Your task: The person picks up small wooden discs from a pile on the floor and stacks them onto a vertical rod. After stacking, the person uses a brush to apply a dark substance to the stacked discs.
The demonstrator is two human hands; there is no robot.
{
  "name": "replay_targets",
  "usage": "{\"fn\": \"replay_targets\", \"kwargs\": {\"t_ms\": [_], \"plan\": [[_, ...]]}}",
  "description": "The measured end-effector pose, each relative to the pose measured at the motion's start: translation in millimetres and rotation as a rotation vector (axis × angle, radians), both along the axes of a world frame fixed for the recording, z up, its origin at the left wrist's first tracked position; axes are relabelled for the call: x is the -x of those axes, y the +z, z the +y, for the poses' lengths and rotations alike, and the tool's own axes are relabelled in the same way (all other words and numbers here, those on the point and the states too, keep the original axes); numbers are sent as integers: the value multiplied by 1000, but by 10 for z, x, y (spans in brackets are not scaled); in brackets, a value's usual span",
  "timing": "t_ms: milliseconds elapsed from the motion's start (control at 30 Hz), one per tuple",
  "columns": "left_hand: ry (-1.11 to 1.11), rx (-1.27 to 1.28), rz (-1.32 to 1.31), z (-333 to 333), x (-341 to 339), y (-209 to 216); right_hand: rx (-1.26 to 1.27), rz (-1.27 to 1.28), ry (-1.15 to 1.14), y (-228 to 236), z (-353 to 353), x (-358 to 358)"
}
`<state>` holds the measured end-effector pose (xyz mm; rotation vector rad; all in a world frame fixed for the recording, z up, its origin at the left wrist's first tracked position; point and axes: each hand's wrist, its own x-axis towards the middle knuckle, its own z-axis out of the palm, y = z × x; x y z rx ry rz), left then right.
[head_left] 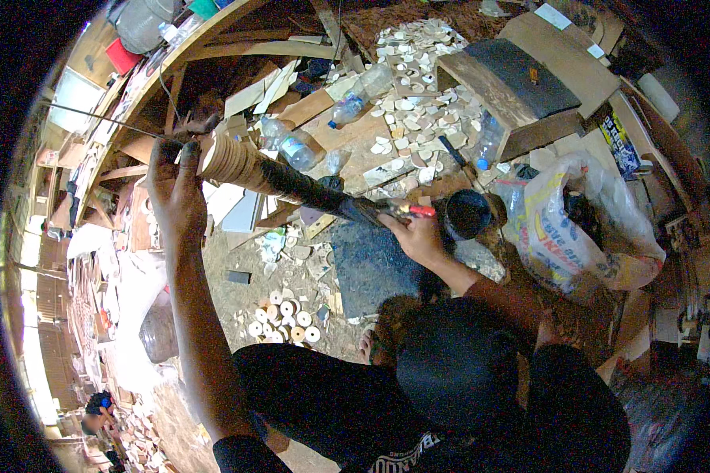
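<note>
A black cap (459,378) sits nearest, and beyond it the left hand (177,188) pinches a ring stack (238,164) by its far left end while the right hand (418,238) clasps what looks like a red-handled brush (420,211) at the right end, apparently coating it black, which calls for even strokes.

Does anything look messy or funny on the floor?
Yes! A clear plastic bottle lies on its side near loose pale pieces, which are strewn in a jumble instead of neatly stacked. It looks untidy, though I can't tell whether anything spilled.
</note>
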<state>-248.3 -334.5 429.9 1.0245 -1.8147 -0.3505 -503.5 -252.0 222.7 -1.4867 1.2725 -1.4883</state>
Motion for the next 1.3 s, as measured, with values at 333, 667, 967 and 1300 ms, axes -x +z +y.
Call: {"fn": "replay_targets", "kwargs": {"t_ms": [333, 667, 967, 1300], "plan": [[87, 141, 27, 58, 381, 207, 143, -269, 29, 256, -330, -38], [374, 386, -162, 64, 815, 315, 211, -518, 129, 606, -185, 219], [477, 374, -138, -120, 901, 243, -101, -95, -37, 118, 177, 216], [444, 382, -89, -227, 956, 279, 364, -169, -44, 754, -107, 212]]}}
